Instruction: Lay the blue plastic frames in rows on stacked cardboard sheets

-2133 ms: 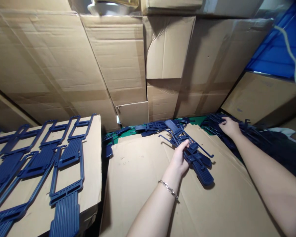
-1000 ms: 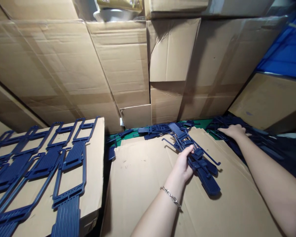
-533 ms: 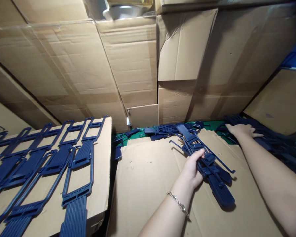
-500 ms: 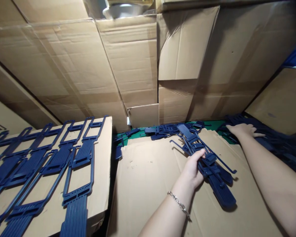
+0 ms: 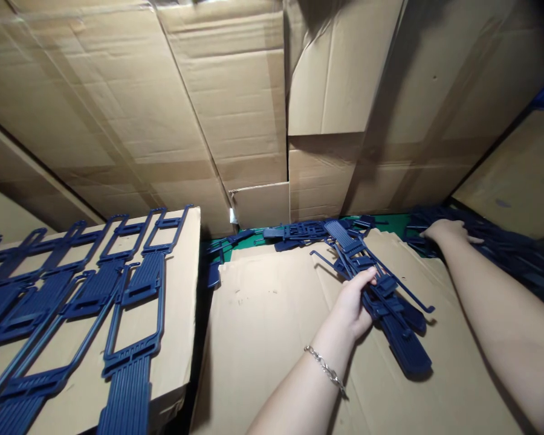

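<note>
My left hand [image 5: 356,302] is closed around a bundle of dark blue plastic frame pieces [image 5: 405,350], with ribbed flat paddles and thin hooked rods, above a cardboard sheet. A ribbed paddle end points away from me and another toward me. My right hand [image 5: 448,232] reaches to the far right, onto a heap of similar dark blue plastic pieces [image 5: 508,254]. Its thumb and fingers are spread apart over the heap; the fingertips are partly hidden. The palm side of my left hand is hidden by the bundle.
On the left, a cardboard box [image 5: 181,314] bears rows of blue plastic frames [image 5: 133,326] laid side by side. More loose pieces [image 5: 299,232] lie on a green surface [image 5: 394,223] at the back. A cardboard wall [image 5: 249,121] rises behind. The cardboard sheet [image 5: 263,344] covers the middle.
My view has tilted slightly down and shifted. The right hand has shifted a little on the heap, its fingers bent slightly more. The left hand keeps its bundle in nearly the same place.
</note>
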`<state>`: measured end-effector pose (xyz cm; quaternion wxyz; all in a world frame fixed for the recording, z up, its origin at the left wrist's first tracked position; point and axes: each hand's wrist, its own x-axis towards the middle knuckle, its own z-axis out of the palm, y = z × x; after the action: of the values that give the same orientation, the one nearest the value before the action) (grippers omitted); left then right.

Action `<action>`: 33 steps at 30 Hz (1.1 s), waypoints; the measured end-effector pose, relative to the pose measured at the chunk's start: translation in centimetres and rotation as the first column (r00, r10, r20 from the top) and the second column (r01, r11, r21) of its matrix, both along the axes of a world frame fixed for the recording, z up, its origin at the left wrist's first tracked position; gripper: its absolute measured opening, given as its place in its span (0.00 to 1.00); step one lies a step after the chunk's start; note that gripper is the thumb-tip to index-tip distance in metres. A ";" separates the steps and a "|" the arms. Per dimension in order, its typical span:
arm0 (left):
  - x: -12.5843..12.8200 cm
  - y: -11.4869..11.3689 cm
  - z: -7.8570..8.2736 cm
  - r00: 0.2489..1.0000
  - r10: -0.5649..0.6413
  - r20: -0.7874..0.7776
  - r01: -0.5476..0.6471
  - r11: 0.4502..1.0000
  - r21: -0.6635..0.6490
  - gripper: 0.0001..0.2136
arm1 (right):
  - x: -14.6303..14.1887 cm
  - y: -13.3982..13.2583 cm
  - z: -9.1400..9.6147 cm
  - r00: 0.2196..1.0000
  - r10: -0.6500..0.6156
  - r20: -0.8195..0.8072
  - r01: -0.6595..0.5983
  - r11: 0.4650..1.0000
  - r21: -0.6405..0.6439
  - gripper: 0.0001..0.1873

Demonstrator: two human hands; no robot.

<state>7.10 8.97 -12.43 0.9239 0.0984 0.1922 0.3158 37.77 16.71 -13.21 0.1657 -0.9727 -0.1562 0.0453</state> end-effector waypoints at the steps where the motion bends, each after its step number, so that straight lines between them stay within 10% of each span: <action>1: 0.0 0.0 0.0 1.000 -0.003 0.003 0.003 1.000 0.001 0.12 | -0.3 -0.1 0.2 0.999 -0.023 -0.027 0.022 0.999 -0.035 0.34; 33: 0.0 0.5 0.0 1.000 0.020 0.001 -0.020 0.999 0.041 0.12 | -1.8 -5.6 8.1 0.911 0.258 0.323 -0.246 0.966 -0.078 0.22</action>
<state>7.08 9.43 -12.45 0.9186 0.1153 0.1866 0.3288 35.94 11.11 -5.09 0.1125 -0.9410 -0.3049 -0.0945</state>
